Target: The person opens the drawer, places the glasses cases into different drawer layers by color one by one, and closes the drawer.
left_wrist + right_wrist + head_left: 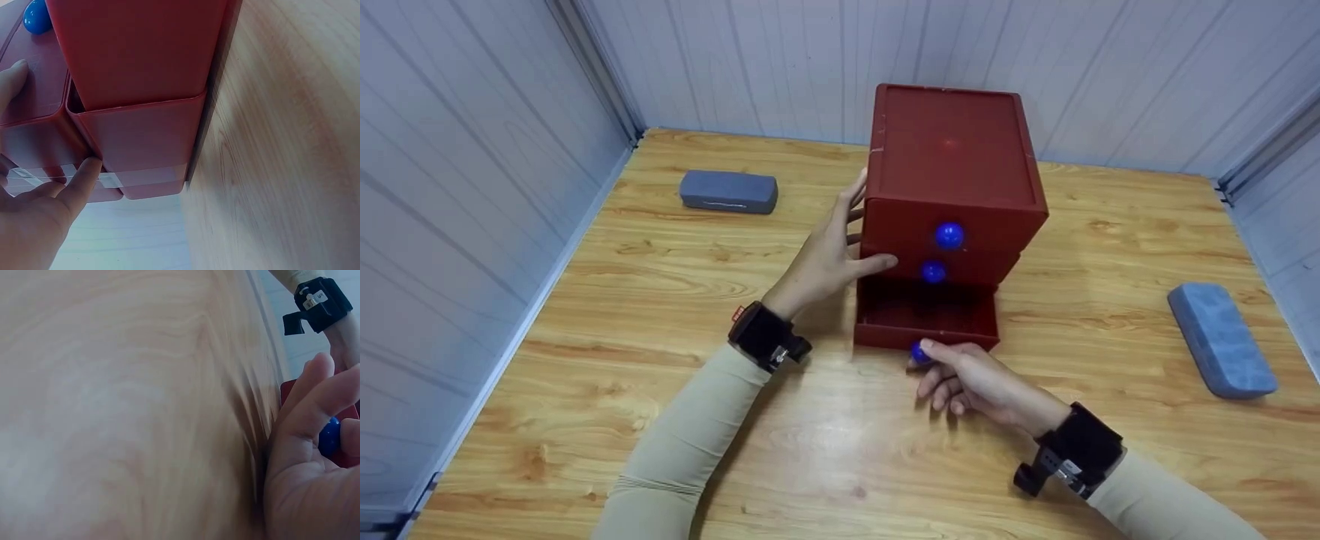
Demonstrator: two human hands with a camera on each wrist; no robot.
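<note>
Two grey cases (728, 191) head-view only.

- A wooden worktop (675, 315) with a pale grain, closed in by grey-white panelled walls (457, 187).
- A grey-blue oblong case (728, 191) lies flat near the far left corner.
- A lighter blue oblong case (1220, 338) lies near the right edge, set at an angle.

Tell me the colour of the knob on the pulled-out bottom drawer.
Blue; the knob shows best in the head view.
</note>
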